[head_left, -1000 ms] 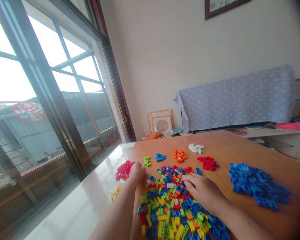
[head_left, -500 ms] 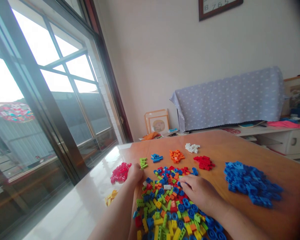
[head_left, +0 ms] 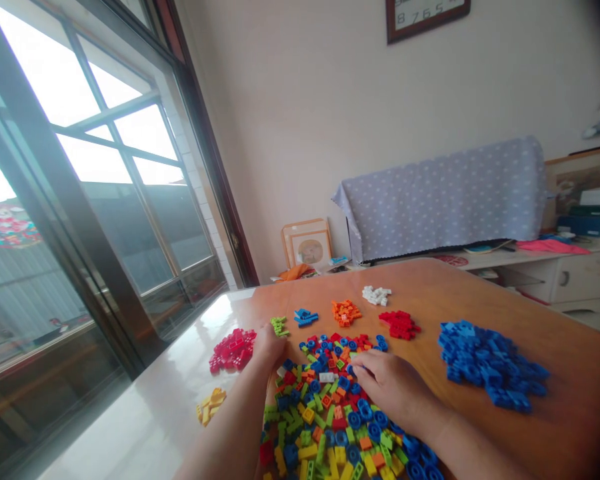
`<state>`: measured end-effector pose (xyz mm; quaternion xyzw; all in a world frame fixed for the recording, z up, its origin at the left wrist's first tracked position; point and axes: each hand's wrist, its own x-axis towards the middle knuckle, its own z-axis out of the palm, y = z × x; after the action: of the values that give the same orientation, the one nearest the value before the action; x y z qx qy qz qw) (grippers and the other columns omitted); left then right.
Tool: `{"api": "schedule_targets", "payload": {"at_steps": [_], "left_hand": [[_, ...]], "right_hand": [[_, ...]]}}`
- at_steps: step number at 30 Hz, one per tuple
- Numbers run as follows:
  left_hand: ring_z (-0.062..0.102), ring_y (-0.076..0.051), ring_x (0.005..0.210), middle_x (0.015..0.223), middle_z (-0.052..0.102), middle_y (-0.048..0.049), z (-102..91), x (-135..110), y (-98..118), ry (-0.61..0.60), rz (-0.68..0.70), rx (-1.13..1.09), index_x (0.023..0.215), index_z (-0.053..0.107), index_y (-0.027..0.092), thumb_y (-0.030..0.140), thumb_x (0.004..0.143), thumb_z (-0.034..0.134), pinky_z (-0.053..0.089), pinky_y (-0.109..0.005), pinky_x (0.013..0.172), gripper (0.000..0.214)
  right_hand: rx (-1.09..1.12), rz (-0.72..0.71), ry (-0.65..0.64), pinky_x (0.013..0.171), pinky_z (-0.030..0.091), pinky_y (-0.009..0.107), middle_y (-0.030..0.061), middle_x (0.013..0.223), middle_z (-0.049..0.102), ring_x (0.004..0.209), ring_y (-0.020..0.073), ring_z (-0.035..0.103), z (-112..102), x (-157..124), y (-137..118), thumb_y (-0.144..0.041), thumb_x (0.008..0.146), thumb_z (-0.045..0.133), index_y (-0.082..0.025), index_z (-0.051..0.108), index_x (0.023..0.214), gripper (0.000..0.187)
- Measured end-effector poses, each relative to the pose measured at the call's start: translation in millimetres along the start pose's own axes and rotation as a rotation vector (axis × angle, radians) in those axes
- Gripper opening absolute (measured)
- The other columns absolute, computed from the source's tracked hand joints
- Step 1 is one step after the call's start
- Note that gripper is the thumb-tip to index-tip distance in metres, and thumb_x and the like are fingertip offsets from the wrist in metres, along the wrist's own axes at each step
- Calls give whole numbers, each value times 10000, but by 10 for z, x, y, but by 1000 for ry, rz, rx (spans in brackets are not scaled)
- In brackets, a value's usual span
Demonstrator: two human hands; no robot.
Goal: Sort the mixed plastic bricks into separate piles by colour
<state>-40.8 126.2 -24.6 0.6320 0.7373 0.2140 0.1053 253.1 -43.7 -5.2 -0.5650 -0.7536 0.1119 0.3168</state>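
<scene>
A mixed heap of toy building bricks (head_left: 325,420) in several colours spreads over the table in front of me. At its right edge my right hand (head_left: 387,380) is closed, thumb and fingertips together; whatever they pinch is too small to make out. My left hand (head_left: 269,345) reaches past the heap's left side to a small light-green brick pile (head_left: 279,325). Its fingers look curled, and what they hold, if anything, is hidden. Left of this hand lies a pile of crimson bricks (head_left: 233,351), with pale yellow bricks (head_left: 211,406) nearer me.
Sorted piles lie beyond the heap: blue bricks (head_left: 306,318), orange bricks (head_left: 346,313), white bricks (head_left: 377,295) and red bricks (head_left: 400,325). A large blue pile (head_left: 487,363) sits to the right. Behind the wooden table (head_left: 430,287) stands a low cabinet (head_left: 575,277); windows are at left.
The view has turned slightly to the right, so things appear shifted left. My left hand has moved a little closer to the light-green pile. My right hand stays at the heap's right edge.
</scene>
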Motion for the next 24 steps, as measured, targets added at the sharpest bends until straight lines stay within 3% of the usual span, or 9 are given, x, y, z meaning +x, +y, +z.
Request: {"api": "schedule_targets", "payload": {"at_steps": [5,15,24], "left_hand": [[650,-258,998,1216,625,-178,42,81,56,82,-25,49,1065,591,135,373,804,698,444,-270,737,369],[653,-258,941,1155,633,-177,80,194,117,121,-31,56,1006,590,135,248,801,669,422,-271,669,247],[638,-269,997,1149,648,-176,74,165,32,127,-18,-51,1023,584,142,200,789,659,422,-280,746,252]], "right_hand": [[9,7,-20,783,419,246,13,909,719,879,166,657,-13,1,-17,-308,964,439,-270,719,914,288],[-13,15,-30,764,410,245,13,871,707,848,162,651,-29,9,-36,-302,964,447,-253,704,859,282],[5,11,-6,752,415,247,22,903,713,868,170,654,-62,1,-49,-310,966,447,-261,716,908,279]]}}
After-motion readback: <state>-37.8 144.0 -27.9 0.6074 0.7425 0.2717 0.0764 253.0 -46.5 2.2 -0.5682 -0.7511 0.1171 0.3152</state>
